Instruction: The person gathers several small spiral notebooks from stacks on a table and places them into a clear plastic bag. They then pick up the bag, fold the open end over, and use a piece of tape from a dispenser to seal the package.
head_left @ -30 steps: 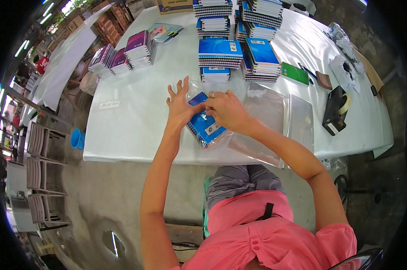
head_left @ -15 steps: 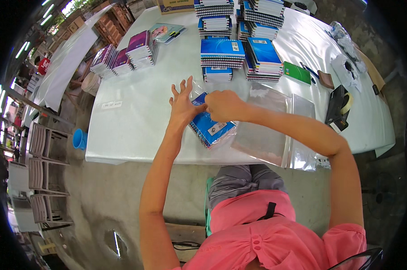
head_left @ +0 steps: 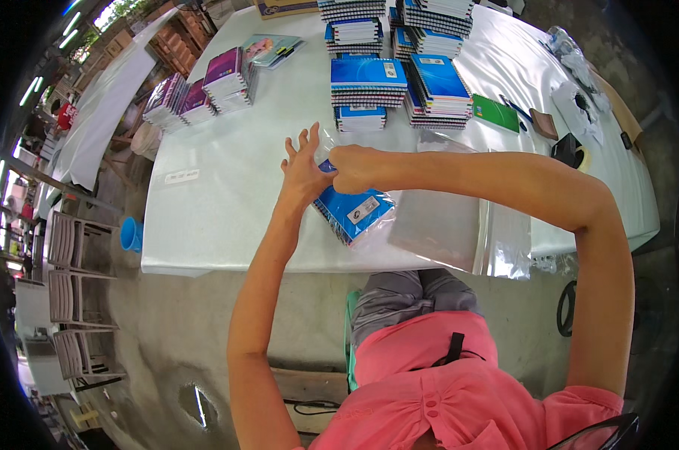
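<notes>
A blue spiral notebook [head_left: 354,214] lies slanted on the white-covered table near its front edge, inside a clear plastic sleeve [head_left: 389,204]. At its upper left is my left hand [head_left: 303,171], fingers spread and pointing up, with the thumb reaching toward the notebook. My right hand [head_left: 354,168] is closed in a fist over the notebook's upper end, close to the left thumb. Its fingertips are hidden, so what they pinch cannot be made out. To the right, partly under my right forearm, lie flat clear plastic sleeves [head_left: 437,232].
Tall stacks of blue spiral notebooks [head_left: 365,71] stand ahead, with purple notebooks [head_left: 224,66] to the left. A green notebook [head_left: 495,112], a brown block [head_left: 543,124] and a black tape dispenser [head_left: 566,151] lie to the right. A blue bucket [head_left: 132,234] stands on the floor at left.
My right hand has shifted slightly left, and its elbow has swung outward to the right, now covering part of the tape dispenser. The left hand stays nearly in place, fingers still spread.
</notes>
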{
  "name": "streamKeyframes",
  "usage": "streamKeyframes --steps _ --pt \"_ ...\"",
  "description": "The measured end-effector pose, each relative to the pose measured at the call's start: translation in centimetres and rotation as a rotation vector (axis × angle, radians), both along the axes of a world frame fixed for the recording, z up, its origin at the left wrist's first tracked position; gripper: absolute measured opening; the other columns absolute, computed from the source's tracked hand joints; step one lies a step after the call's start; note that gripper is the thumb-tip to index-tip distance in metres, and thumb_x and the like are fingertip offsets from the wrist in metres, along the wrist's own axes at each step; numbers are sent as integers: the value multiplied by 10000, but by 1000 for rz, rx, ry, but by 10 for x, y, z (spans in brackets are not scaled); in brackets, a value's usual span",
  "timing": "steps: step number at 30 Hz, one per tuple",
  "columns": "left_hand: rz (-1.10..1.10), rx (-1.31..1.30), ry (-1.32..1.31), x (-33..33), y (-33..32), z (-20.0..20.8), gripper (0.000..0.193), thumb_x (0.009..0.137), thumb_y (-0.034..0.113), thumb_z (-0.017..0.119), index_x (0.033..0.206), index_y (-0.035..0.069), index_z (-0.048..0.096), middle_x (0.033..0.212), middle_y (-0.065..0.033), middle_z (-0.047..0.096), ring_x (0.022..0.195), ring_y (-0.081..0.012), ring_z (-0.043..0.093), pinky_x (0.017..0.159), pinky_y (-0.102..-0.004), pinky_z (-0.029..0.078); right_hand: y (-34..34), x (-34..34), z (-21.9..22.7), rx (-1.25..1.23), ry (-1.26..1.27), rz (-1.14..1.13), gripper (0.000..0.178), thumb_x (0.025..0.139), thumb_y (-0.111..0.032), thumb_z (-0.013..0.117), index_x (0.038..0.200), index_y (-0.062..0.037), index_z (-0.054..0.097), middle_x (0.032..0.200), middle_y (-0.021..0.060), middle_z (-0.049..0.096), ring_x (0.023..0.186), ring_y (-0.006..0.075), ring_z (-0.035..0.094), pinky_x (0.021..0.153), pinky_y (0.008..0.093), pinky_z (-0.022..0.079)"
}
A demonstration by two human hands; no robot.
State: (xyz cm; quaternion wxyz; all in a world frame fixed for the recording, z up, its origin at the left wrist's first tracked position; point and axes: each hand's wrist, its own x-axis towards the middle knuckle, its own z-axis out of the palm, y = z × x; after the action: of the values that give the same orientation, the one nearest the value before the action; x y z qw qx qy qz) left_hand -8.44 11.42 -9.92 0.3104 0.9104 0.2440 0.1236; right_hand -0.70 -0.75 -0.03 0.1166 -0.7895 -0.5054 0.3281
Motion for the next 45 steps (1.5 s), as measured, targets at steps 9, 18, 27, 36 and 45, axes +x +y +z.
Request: streamKeyframes --steps 9,18,27,36,45 --pt "-109 161 47 0 18 -21 1086 656 440 805 1520 191 195 1543 -186 262 1432 -489 85 1079 -681 162 10 -36 32 -80 -53 50 332 795 -142 626 1072 41 633 1116 256 606 1046 361 613 862 443 479" --pt "-87 267 168 -17 12 -3 1072 660 511 795 1513 180 236 1523 -200 297 1425 -504 84 1081 -682 130 -12 -70 93 318 -328 486 277 853 -238 658 1021 -18 651 983 122 629 965 264 614 875 408 461" --pt "89 22 -437 -48 10 12 975 749 523 751 1510 161 260 1531 -183 298 1431 -493 58 1122 -616 54 -77 18 49 516 339 67 195 863 -212 704 928 -40 641 918 26 623 888 122 565 820 286 451" --pt "152 -287 -466 -98 -44 19 735 903 217 656 1508 71 264 1569 -126 249 1466 -261 158 1169 -386 139 -179 42 -20 701 579 -437 190 855 -203 725 927 -42 655 873 1 633 852 86 565 796 259 439" --pt "223 -291 -541 -152 -26 -14 815 883 242 681 1506 5 212 1580 -153 189 1458 -252 181 1176 -386 139 -384 99 -17 874 -80 -1184 232 824 -242 756 832 -32 659 806 36 658 804 108 579 758 264 442"
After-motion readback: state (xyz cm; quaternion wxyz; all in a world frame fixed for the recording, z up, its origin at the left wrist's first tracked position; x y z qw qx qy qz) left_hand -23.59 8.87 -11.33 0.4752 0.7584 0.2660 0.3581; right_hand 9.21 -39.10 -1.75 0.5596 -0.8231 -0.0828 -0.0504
